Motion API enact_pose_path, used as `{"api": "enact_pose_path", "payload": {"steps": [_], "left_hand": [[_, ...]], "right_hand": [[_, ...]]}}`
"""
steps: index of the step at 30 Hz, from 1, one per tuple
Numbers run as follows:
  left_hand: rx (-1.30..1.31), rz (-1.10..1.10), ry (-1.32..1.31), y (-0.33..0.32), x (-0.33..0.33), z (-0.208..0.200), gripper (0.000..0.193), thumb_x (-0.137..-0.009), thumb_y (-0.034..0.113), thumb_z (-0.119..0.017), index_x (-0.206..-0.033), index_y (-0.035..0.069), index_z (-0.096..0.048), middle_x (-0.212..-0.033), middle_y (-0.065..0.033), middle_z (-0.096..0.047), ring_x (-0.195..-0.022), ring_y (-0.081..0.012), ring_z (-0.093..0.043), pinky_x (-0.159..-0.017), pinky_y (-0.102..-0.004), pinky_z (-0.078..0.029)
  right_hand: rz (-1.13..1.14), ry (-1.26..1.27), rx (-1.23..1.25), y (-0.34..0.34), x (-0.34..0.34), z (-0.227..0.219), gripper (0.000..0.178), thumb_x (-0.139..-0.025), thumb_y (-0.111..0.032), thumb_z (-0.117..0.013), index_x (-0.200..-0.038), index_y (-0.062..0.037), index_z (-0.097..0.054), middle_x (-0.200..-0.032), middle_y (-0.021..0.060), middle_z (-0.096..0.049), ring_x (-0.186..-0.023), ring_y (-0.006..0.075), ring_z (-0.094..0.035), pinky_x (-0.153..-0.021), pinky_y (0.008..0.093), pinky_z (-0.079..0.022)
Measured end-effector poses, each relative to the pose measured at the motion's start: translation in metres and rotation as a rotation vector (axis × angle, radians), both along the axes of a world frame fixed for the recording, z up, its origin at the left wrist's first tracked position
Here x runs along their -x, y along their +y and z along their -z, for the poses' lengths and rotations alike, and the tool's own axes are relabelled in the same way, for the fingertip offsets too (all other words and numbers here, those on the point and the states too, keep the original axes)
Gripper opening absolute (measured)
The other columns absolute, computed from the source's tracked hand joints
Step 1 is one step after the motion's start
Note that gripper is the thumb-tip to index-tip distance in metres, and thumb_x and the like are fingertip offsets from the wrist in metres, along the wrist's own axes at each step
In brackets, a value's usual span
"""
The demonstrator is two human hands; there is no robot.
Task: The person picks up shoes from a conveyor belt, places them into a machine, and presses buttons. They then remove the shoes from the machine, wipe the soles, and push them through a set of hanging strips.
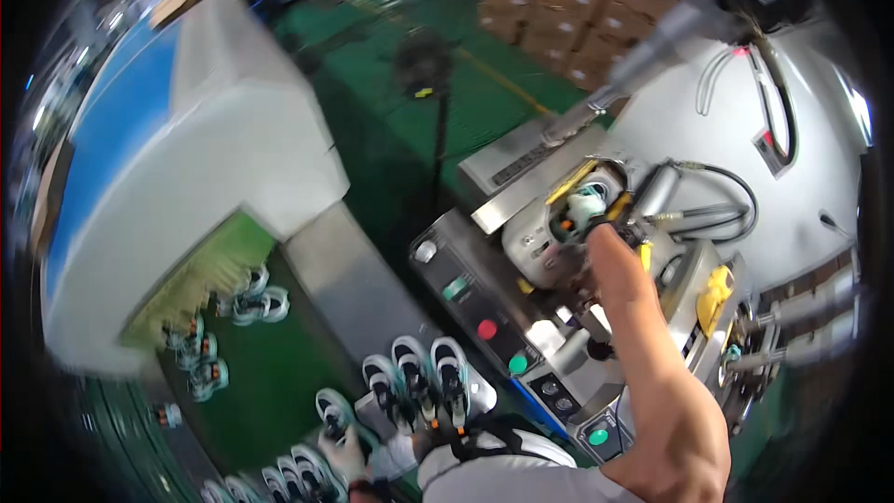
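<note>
My left hand (345,455), in a pale glove, is closed at the heel of a black, white and mint sneaker (331,406) beside the conveyor belt. My right arm stretches into a metal pressing machine (531,247). There my right hand (587,205), pale below a dark wristband, is at the machine's cradle among light and orange patches. Its fingers are too blurred to read. Three matching sneakers (411,368) stand side by side on a light stand just in front of my body, toes pointing away and orange tabs at the heels.
A green conveyor belt (270,363) carries several sneakers out of a white and blue tunnel machine (233,130). More sneakers (303,475) line its near edge. Buttons dot the control panel (470,303). A black stand fan (424,61) and stacked cartons (559,9) are beyond.
</note>
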State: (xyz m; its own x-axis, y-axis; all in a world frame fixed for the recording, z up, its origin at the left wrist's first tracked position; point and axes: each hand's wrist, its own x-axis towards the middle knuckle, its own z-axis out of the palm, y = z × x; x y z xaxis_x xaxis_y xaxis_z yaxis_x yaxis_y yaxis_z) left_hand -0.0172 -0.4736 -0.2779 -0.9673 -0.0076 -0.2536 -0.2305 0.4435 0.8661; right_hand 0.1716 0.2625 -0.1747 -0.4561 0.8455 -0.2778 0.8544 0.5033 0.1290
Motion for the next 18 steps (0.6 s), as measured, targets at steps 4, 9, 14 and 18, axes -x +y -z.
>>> {"api": "enact_pose_path", "payload": {"steps": [4, 9, 14, 18], "left_hand": [[0.186, 0.102, -0.024, 0.036, -0.025, 0.020, 0.066, -0.082, 0.023, -0.081, -0.135, 0.000, -0.049, -0.115, -0.0121, -0.066, -0.102, -0.0212, -0.065, -0.093, -0.0345, -0.050], [0.210, 0.101, 0.061, 0.006, -0.011, 0.064, 0.063, -0.081, 0.020, -0.078, -0.134, 0.002, -0.049, -0.115, -0.0174, -0.064, -0.103, -0.0306, -0.064, -0.095, -0.0370, -0.047], [-0.540, 0.181, -0.058, 0.030, -0.024, 0.022, 0.057, -0.084, 0.001, -0.075, -0.135, -0.005, -0.049, -0.128, -0.0151, -0.062, -0.112, -0.0223, -0.062, -0.097, -0.0348, -0.050], [-0.584, 0.286, -0.374, 0.022, -0.028, -0.052, 0.071, -0.087, 0.021, -0.074, -0.147, 0.009, -0.039, -0.141, -0.0165, -0.054, -0.116, -0.0269, -0.059, -0.097, -0.0408, -0.049]], "right_hand": [[0.548, 1.119, 0.338, -0.031, -0.022, -0.061, 0.024, -0.089, -0.025, -0.061, -0.072, -0.0085, -0.058, -0.067, 0.0031, -0.056, -0.061, 0.0190, -0.051, -0.056, 0.0371, -0.043], [-0.050, 1.163, -0.124, -0.271, 0.003, -0.132, 0.070, -0.099, -0.017, -0.058, -0.156, 0.0010, -0.022, -0.136, 0.0166, -0.053, -0.116, 0.0196, -0.053, -0.101, 0.0324, -0.043], [-0.148, 0.353, -0.260, -0.384, -0.058, 0.027, 0.063, -0.081, -0.034, -0.067, -0.126, 0.0067, -0.048, -0.124, 0.0294, -0.050, -0.121, 0.0422, -0.047, -0.106, 0.0537, -0.033], [-0.216, 0.297, -0.058, -0.412, -0.024, 0.001, 0.063, -0.076, -0.025, -0.072, -0.126, 0.0063, -0.050, -0.139, 0.0286, -0.043, -0.130, 0.0448, -0.042, -0.110, 0.0502, -0.033]]}}
